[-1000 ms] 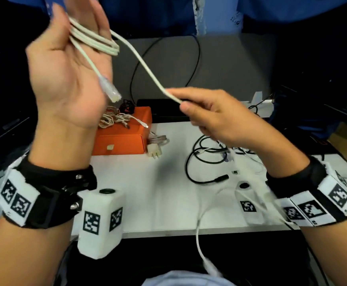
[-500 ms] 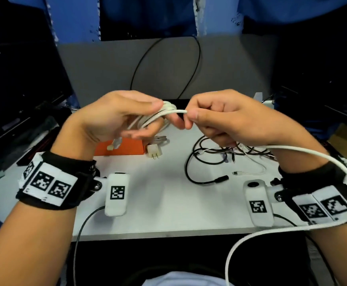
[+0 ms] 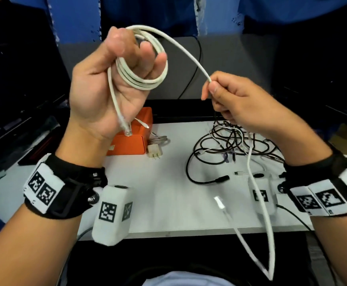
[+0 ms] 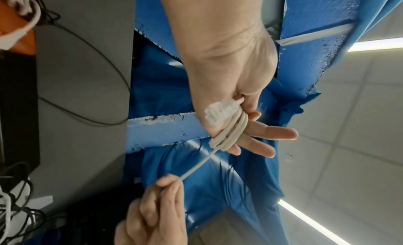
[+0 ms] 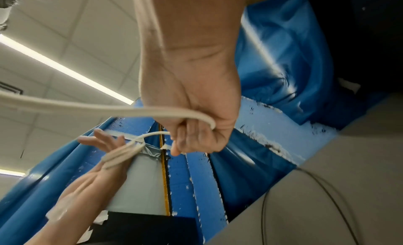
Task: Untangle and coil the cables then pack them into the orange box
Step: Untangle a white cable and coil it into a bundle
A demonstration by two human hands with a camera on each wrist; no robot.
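Fingers (image 3: 147,58) of my left hand (image 3: 98,96): loosely curled through coiled white cable (image 3: 141,79), thumb pinning loops | right hand (image 3: 236,104): thumb and forefinger pinch cable's free run, raised above desk (image 3: 168,193) | orange box (image 3: 131,141): far-left desk area | black cable tangle (image 3: 230,141): far-right side.

Right hand (image 5: 196,128) pinches the white cable (image 5: 122,109) between curled fingers; the cable loops leftward out of frame. Beyond, its coils wrap the left hand (image 5: 104,145). Blue sheeting (image 5: 283,67) and ceiling light (image 5: 65,69) behind.
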